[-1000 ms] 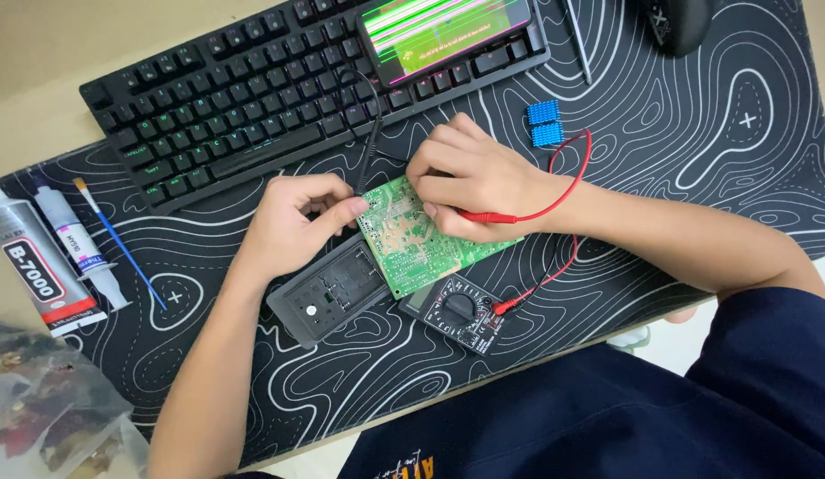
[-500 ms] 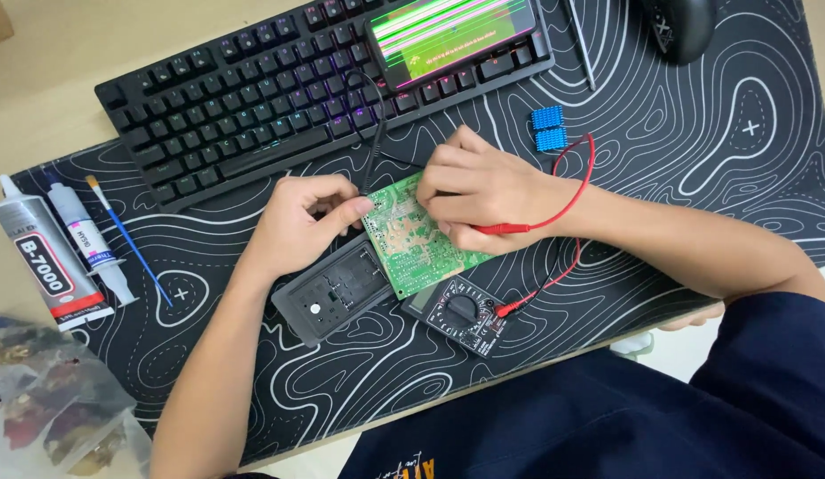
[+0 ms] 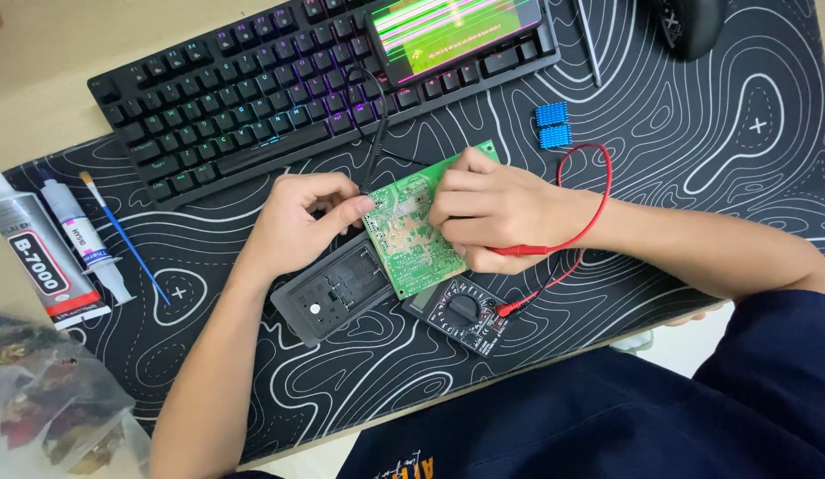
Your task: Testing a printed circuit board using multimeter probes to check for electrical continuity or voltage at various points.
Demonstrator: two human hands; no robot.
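Both hands pinch probes: my left hand [image 3: 301, 213] black, right hand [image 3: 497, 208] red, tips hidden on the circuit board [image 3: 403, 235]; nothing moved.

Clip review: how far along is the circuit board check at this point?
Done: the green board is out of its grey case, and the multimeter sits beside it with the red lead plugged in. In hand: the left hand holds a black probe and the right hand a red probe, both at the board. Left: the board is not back in the case.
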